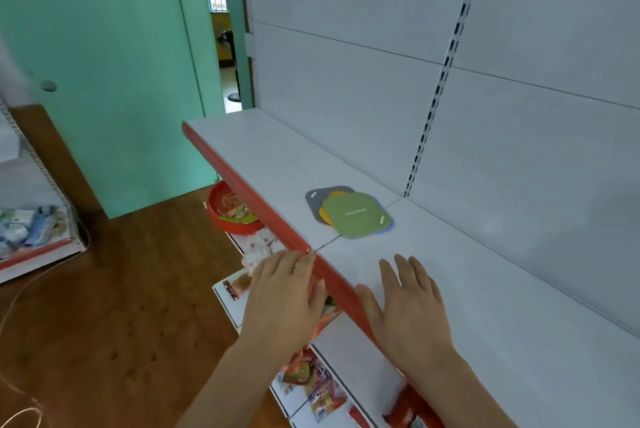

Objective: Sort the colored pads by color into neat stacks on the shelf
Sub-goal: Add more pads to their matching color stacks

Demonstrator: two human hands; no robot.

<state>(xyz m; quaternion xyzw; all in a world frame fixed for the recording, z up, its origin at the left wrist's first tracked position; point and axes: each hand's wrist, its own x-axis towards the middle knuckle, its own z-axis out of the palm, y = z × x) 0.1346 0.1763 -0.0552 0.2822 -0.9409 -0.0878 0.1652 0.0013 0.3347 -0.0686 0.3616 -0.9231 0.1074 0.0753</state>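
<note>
Pads lie in one loose, fanned pile at the centre of the frame, on the white shelf (263, 154). All are thin, flat, rounded squares with small white slots at the corners. The green pad (356, 214) is on top; a yellow pad (324, 211), a grey pad (317, 201) and a blue pad (387, 225) show at its edges. The shelf surface is smooth and matte, with a glossy red front lip (249, 197). In the lower centre, the left hand (282, 299) rests at the lip with fingers straight, holding nothing. The right hand (408, 303) lies flat on the shelf just beside it, fingers spread, holding nothing. A red round bowl (221, 216) sits below the shelf.
</note>
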